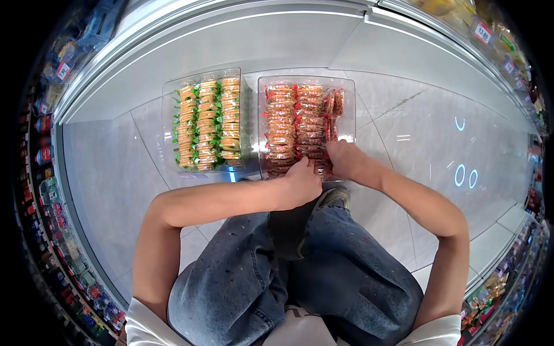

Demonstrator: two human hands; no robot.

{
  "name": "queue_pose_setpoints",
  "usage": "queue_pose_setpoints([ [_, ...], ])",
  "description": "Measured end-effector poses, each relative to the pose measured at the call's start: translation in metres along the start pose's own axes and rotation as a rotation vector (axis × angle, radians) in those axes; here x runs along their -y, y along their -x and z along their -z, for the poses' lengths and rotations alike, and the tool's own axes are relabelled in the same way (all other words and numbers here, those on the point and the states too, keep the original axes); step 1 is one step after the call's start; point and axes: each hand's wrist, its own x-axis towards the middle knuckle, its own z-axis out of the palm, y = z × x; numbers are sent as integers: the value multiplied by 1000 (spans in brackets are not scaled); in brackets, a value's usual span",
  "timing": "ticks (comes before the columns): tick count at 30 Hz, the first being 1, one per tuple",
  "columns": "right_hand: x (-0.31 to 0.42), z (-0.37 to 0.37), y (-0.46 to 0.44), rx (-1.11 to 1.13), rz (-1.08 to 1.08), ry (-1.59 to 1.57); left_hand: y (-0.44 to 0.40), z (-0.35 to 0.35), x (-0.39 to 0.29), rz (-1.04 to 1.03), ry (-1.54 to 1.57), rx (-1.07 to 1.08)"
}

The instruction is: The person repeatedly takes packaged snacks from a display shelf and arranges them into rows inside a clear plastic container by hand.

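A clear plastic box [350, 104] stands on the floor in front of my feet, with wrapped brown snacks [281, 115] in red-marked packets standing in columns. The right column is only partly filled, with a few packets lying unevenly at its top. My left hand [304, 180] reaches over the box's near edge, its bent fingers on the near end of the middle column. My right hand [345, 158] is at the near right part of the box, fingers curled down by the right column. What either hand holds is hidden.
Left of it stands another clear box [168, 104] with pale round snacks [206, 124] in green-marked packets. A grey shelf base [277, 43] runs behind both boxes. Stocked shelves [52, 230] line the left and right sides. My knees are just below the hands.
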Motion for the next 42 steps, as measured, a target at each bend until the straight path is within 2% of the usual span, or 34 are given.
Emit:
queue_pose_setpoints([
  [1, -1, -12, 0, -47, 24, 4, 0, 1, 1, -13, 22, 28],
  [5, -4, -36, -1, -76, 50, 69, 0, 1, 5, -7, 55, -88],
  [10, -8, -63, -9, 17, -74, 4, 2, 3, 11, -13, 93, -160],
  [13, -1, -53, -11, 90, -80, 127, 6, 22, 17, -4, 120, 18],
  [17, 8, -24, -18, 201, -41, 300, 12, 37, 27, 82, 76, 61],
  [20, 3, -15, -28, -179, 145, 519, 20, 48, 31, 113, 92, 82],
  [23, -15, -23, -42, -204, 233, 721, 10, 35, 31, 122, 106, 77],
  [26, -6, -14, -37, -40, 50, 835, 13, 38, 32, 93, 129, 119],
  [29, 2, 3, -36, 167, 75, 865, 19, 38, 34, 98, 141, 100],
  [32, -2, 13, -38, 160, 155, 876, 18, 32, 40, 100, 117, 65],
  [35, -14, 52, -34, -85, 231, 516, 29, 46, 58, 111, 271, -52],
  [36, -16, 71, -35, -234, 256, 407, 37, 54, 70, 108, 254, -130],
  [40, 32, 202, -16, -785, 234, -10, 65, 100, 117, 296, 152, -461],
  [42, 42, 253, -21, -1082, 230, -177, 74, 119, 138, 313, 169, -753],
])
